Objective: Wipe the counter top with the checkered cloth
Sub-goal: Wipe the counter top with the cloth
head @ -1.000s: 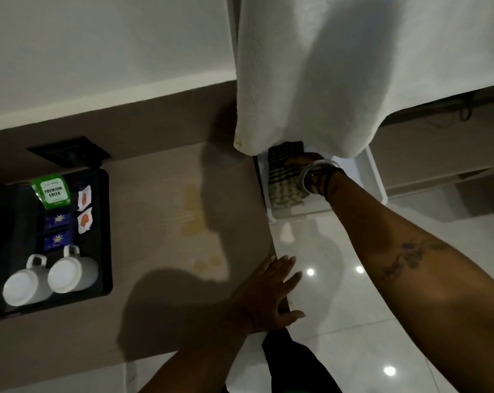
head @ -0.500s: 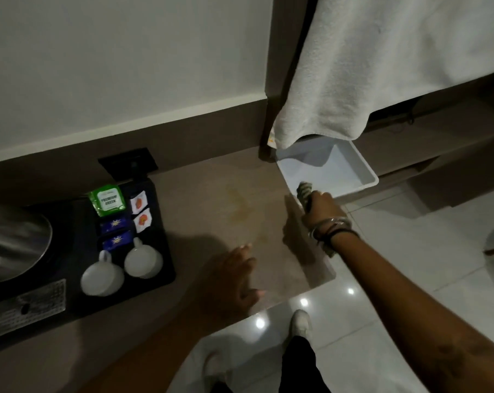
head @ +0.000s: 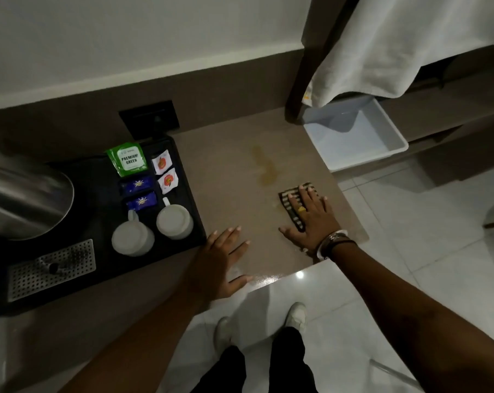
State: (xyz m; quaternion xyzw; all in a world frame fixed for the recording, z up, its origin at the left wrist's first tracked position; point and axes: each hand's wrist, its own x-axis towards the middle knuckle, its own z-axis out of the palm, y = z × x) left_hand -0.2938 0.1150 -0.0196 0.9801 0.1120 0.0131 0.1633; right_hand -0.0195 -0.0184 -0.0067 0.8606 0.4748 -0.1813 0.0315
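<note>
The checkered cloth (head: 290, 204) lies folded on the brown counter top (head: 231, 171), near its right edge. My right hand (head: 311, 219) presses flat on the cloth with fingers spread, covering most of it. A yellowish spill stain (head: 265, 168) marks the counter just beyond the cloth, towards the wall. My left hand (head: 220, 262) rests flat and empty on the counter near its front edge, fingers apart, to the left of the cloth.
A black tray (head: 189, 199) on the left holds two white cups (head: 132, 236), tea sachets (head: 126, 158) and a steel kettle (head: 21, 199). A white bin (head: 393, 134) stands right of the counter under a hanging white towel (head: 396, 46). My feet are on the tiled floor below.
My right hand took the checkered cloth out of the white bin, carried it left and set it flat on the counter. My left hand stayed on the counter edge.
</note>
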